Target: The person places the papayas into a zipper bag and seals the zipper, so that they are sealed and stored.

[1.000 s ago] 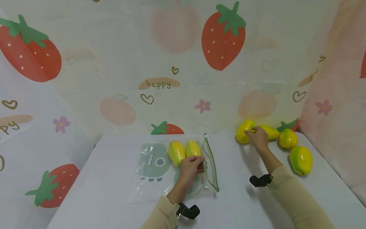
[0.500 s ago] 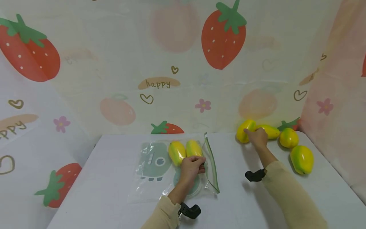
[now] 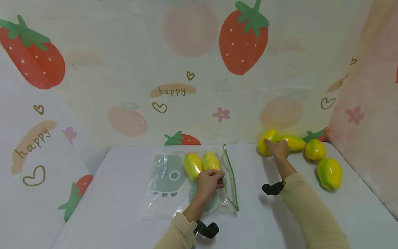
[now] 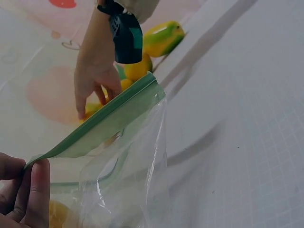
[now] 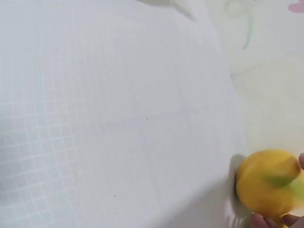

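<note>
While my left hand (image 3: 207, 183) pinches a clear bag (image 3: 169, 176) by its green edge (image 4: 102, 115), my right hand (image 3: 280, 150) grips a yellow fruit (image 3: 268, 136) at the bag's 2 o'clock, near the far edge of the tabletop (image 3: 118, 193). Two bagged fruits (image 3: 193, 165) lie toward my left hand's 11 o'clock; three loose fruits (image 3: 315, 149) sit toward my right's 3.

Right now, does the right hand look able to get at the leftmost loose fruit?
Yes, it seems: the right hand touches the leftmost loose fruit, with the bag off to the left, out of the way.
</note>
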### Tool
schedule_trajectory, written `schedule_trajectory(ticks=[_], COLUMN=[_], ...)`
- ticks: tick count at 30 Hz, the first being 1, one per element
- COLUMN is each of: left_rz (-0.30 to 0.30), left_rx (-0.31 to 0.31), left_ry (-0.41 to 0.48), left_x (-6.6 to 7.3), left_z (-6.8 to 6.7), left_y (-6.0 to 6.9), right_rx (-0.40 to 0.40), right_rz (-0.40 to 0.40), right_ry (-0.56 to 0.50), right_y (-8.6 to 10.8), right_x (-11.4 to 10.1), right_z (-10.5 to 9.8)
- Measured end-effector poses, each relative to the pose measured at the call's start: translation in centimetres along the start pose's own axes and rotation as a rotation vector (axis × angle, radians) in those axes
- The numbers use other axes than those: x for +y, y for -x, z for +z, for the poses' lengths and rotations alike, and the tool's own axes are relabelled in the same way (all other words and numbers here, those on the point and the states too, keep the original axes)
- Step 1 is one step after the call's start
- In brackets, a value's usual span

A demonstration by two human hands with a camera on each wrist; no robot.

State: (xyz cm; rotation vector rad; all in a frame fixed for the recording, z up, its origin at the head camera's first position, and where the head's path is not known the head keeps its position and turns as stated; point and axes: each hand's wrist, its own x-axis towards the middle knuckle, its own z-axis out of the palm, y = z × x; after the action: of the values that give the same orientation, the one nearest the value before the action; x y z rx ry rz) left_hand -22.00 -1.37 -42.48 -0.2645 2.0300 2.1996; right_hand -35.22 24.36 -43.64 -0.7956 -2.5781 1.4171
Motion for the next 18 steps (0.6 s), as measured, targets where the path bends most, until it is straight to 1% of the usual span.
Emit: schedule_trajectory(ticks=[7,10,12,15,18], left_rz=[0.000,-0.002,-0.008,-0.012,-0.010], left_rx=[0.002,0.000,0.001,0.005,0.012], left_ry=[-0.003,-0.005,-0.007,-0.009,-0.008], left_x=[0.3,-0.1,-0.7,-2.0,-3.0], left_z=[0.0,0.0,-0.1,-0.1,-0.1], left_y=[0.2,-0.2,-0.9,-1.9,-2.7], right_rx=[0.026,0.045,0.052,0.060,0.067], right_rz=[0.034,0.042,0.053,0.066,0.069], right_ry=[-0.075,-0.116,-0.144,-0.187,-0.204], right_y=[0.1,0.1,0.0,0.0,-0.2], right_x=[0.0,0.1,0.2,0.4,0.6], right_z=[0.6,0.9,1.0,1.2,1.3])
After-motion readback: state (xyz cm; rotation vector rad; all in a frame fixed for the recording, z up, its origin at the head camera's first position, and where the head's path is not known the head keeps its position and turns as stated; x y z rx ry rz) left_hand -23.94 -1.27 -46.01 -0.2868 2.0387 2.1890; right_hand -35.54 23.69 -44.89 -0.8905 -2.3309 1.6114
